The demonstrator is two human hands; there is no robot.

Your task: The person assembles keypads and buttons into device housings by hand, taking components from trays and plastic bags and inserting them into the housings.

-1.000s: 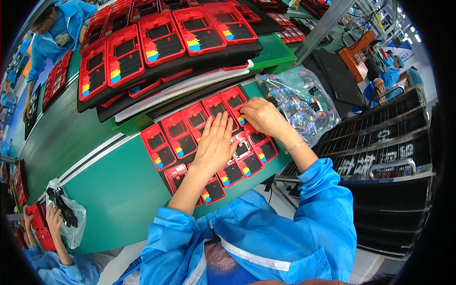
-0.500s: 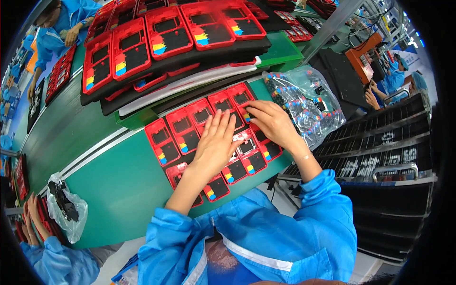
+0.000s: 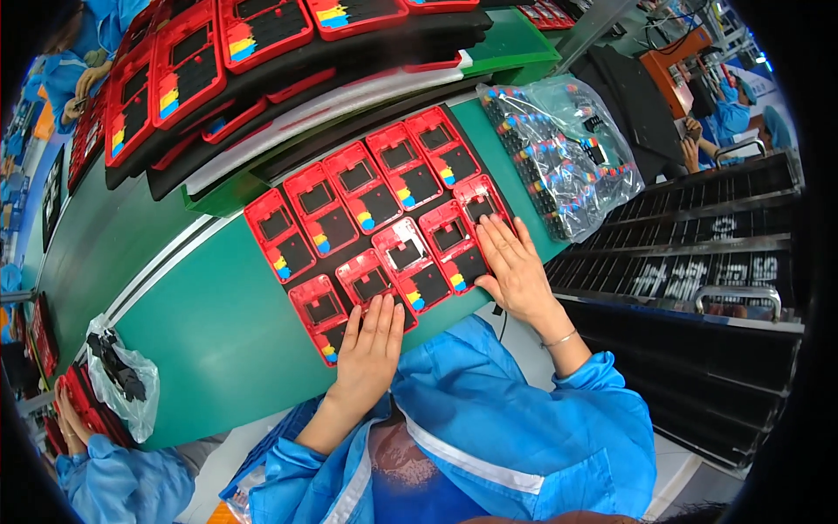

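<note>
left hand [image 3: 367, 349]: flat, palm down, fingers together, pointing forward | right hand [image 3: 517, 271]: flat, palm down, fingers slightly spread | forearms: blue-sleeved, rising from lower edge

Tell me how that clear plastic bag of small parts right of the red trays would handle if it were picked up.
The clear bag looks thin and crinkled, so it would likely sag and lose shape. It is packed with many small parts, so it is probably heavy for its size, and the contents may shift. The glossy film could be slippery. It lies flat on the green table, so rolling seems unlikely.
</note>
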